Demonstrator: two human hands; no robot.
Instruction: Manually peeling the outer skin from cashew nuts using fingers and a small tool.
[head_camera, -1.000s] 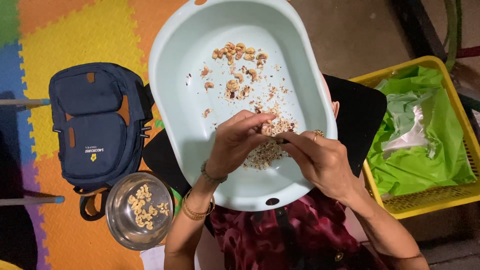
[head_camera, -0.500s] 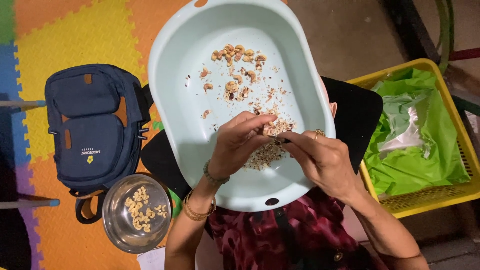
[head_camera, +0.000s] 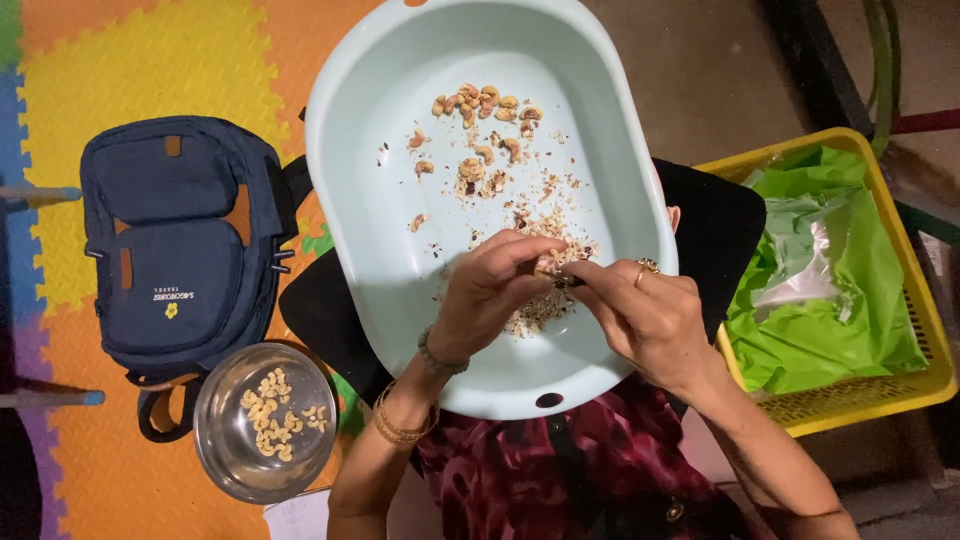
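Observation:
A pale blue oval plastic basin (head_camera: 370, 210) rests on my lap. It holds several unpeeled cashew nuts (head_camera: 480, 110) at the far side and a heap of brown skin flakes (head_camera: 535, 305) near me. My left hand (head_camera: 490, 285) pinches one cashew nut (head_camera: 547, 264) over the flakes. My right hand (head_camera: 645, 320), with a ring, meets it at the nut and holds a small dark tool whose tip touches the nut. A steel bowl (head_camera: 225, 440) with several peeled pale cashews (head_camera: 268, 415) stands on the floor at my left.
A navy backpack (head_camera: 175, 250) lies on the coloured foam mat (head_camera: 140, 70) to the left. At the right stands a yellow plastic crate (head_camera: 900, 395) lined with green and clear plastic bags (head_camera: 830, 280). A black board (head_camera: 715, 225) lies under the basin.
Both hands stay together on the nut, with small finger movements. The camera view has shifted slightly, so the bowl and backpack appear a little further left.

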